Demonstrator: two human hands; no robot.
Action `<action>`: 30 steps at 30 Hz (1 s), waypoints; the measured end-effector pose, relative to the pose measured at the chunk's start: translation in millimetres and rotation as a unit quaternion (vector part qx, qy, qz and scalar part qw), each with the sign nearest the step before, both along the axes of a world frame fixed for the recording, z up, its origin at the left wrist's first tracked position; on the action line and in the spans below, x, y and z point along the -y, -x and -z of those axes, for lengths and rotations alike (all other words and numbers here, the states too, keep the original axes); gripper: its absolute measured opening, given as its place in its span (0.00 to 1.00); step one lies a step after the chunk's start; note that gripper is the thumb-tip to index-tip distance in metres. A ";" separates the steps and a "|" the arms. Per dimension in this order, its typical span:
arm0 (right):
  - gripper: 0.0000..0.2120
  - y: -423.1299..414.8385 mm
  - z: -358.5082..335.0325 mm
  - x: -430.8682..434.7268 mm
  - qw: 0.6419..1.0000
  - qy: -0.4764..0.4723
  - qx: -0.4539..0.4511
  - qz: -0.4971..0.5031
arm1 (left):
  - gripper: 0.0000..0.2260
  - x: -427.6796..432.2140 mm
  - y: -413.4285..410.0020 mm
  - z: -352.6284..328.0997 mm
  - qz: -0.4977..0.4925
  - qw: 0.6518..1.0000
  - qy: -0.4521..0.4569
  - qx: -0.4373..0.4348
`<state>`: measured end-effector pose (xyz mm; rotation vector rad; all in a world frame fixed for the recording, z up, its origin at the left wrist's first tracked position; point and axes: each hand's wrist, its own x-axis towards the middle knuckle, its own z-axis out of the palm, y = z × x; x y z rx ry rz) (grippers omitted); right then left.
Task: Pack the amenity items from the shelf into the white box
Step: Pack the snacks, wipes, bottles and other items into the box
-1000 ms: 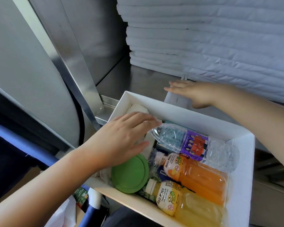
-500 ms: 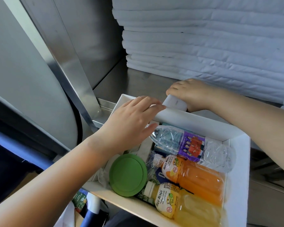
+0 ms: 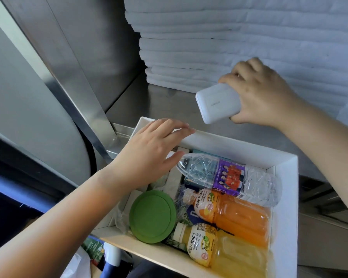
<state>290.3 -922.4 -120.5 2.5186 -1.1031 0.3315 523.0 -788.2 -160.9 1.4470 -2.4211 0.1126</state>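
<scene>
The white box point(image 3: 285, 189) sits in front of me at the edge of the steel shelf point(image 3: 165, 105). Inside lie a clear water bottle point(image 3: 225, 175) with a purple label, an orange juice bottle point(image 3: 233, 213), a yellow juice bottle point(image 3: 225, 255) and a round green lid point(image 3: 152, 216). My right hand point(image 3: 263, 95) grips a small white rounded case point(image 3: 219, 103), lifted above the shelf just beyond the box's far wall. With straight fingers, my left hand point(image 3: 151, 149) rests on the far left rim of the box.
A tall stack of folded white linens point(image 3: 239, 41) fills the back of the shelf. A slanted steel post point(image 3: 72, 81) and grey panel stand at the left. Bags and a blue bar lie below the box at lower left.
My right hand closed on the white case and lifted it off the shelf, up and to the right. My left hand slid from inside the box to its far rim.
</scene>
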 end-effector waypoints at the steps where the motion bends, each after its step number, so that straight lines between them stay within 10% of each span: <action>1: 0.31 0.1 -5.4 -6.4 0.999 0.023 0.026 0.000 | 0.20 -0.3 0.1 0.1 0.000 1.000 0.002 -0.003; 18: 0.29 -7.6 -0.8 -87.8 0.990 0.078 0.116 0.001 | 0.40 -1.4 10.5 -3.1 -0.042 0.988 0.080 -0.125; 30: 0.33 -11.4 19.6 -128.2 0.997 -0.044 0.057 -0.013 | 0.33 -18.2 2.9 -4.5 0.004 0.997 0.057 -0.050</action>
